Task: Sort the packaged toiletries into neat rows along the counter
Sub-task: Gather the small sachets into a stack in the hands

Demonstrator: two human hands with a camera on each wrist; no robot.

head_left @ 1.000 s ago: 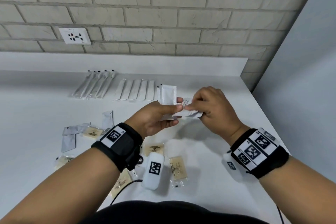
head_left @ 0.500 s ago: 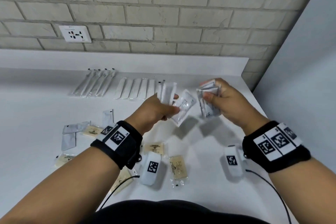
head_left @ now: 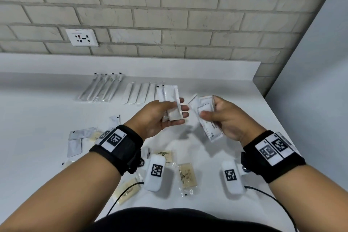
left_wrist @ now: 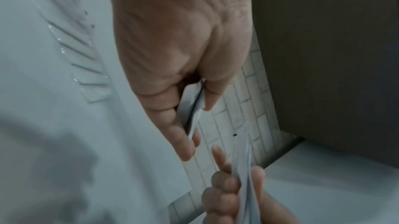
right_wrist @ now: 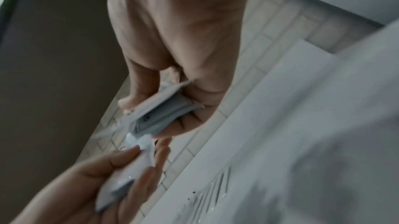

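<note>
My left hand (head_left: 160, 117) is palm up above the middle of the counter, pinching a few white sachets (head_left: 172, 103) between thumb and fingers; the pinch shows in the left wrist view (left_wrist: 194, 113). Just to its right, my right hand (head_left: 220, 118) grips a stack of clear printed packets (head_left: 206, 117), thumb on top. The right wrist view shows that stack (right_wrist: 159, 115) edge-on. Two neat rows lie at the back: long wrapped sticks (head_left: 101, 88) and flat white packets (head_left: 139, 93).
Loose silver sachets (head_left: 77, 139) and beige soap packets (head_left: 187, 175) lie scattered on the white counter (head_left: 235, 96) under my forearms. A brick wall with a socket (head_left: 82, 37) backs the counter. A grey wall closes the right side.
My hands, joined over one packet a second ago, have parted. The clear packet my left hand pinched half a second ago now sits with my right hand's stack, which has dropped lower.
</note>
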